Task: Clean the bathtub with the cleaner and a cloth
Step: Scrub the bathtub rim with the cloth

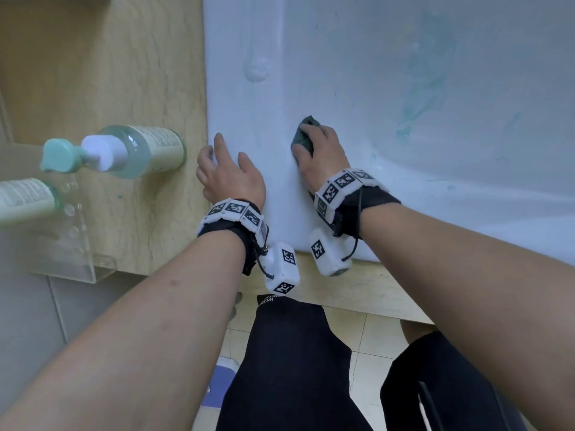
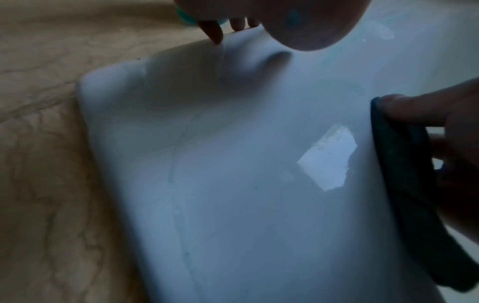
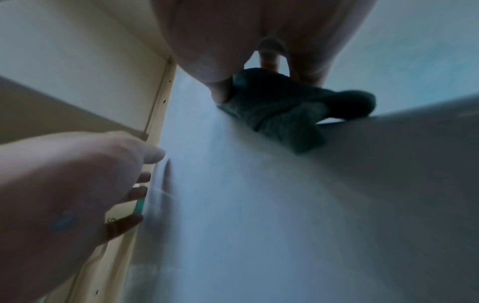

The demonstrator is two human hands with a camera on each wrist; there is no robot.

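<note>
The white bathtub [image 1: 404, 88] fills most of the scene, its wide flat rim running along a beige stone-patterned ledge [image 1: 102, 73]. Pale green streaks of cleaner [image 1: 426, 88] smear the inside wall of the tub, and a small foamy blob [image 1: 256, 71] sits on the rim farther up. The person bends over the near corner, both bare forearms stretched forward, dark trousers [image 1: 289, 368] visible below against a tiled floor [image 1: 367, 343].

On the ledge to the left lies a clear pump bottle [image 1: 137, 150] with greenish liquid and a mint-coloured pump head, and a second bottle [image 1: 25, 199] rests just beside it in a clear plastic holder [image 1: 71, 244].

The left hand [image 1: 228, 174] rests on the outer edge of the rim with fingers spread and nearly straight, holding nothing. The right hand [image 1: 319, 150] presses a dark green cloth [image 1: 306, 132] against the inner edge of the rim, fingers curled over it and thumb tucked along its side; the cloth is bunched, one end poking out past the fingertips.
</note>
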